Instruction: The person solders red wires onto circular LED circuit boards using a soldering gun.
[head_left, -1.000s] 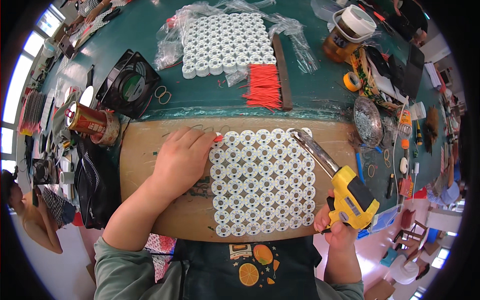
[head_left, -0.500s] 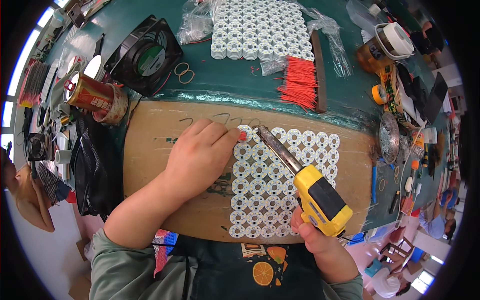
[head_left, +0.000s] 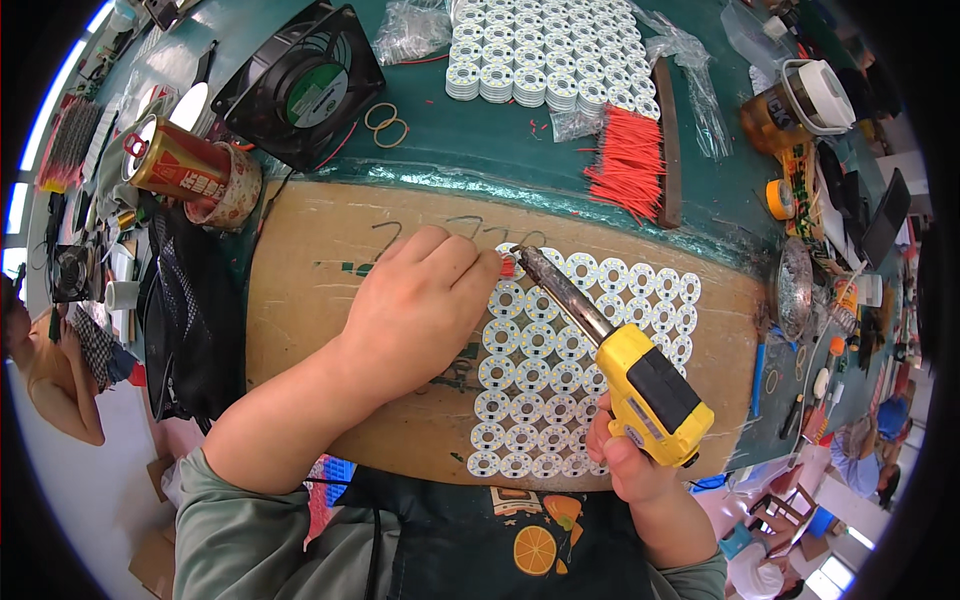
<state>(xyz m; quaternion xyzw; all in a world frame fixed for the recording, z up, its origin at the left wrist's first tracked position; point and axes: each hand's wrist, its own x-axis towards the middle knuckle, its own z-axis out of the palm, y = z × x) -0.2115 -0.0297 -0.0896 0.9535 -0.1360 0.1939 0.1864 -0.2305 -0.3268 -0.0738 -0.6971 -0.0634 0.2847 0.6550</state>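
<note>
My left hand is closed over the top left corner of a grid of round white LED boards. Its fingertips pinch short red wires, whose ends show just beyond them at the corner board. My right hand grips a yellow and black soldering gun from below. The gun's long metal barrel slants up and left, and its dark tip is right beside the red wires over that corner board. Whether the tip touches the board or a wire I cannot tell. The grid lies flat on a brown work board.
Behind the work board are stacked LED boards, a pile of red wires and a black fan. A drink can stands left. On the right are a lidded jug, orange tape and a metal dish.
The table scene has shifted right in the view. The soldering tip has come closer to the red wires at the corner board. Both hands keep their hold.
</note>
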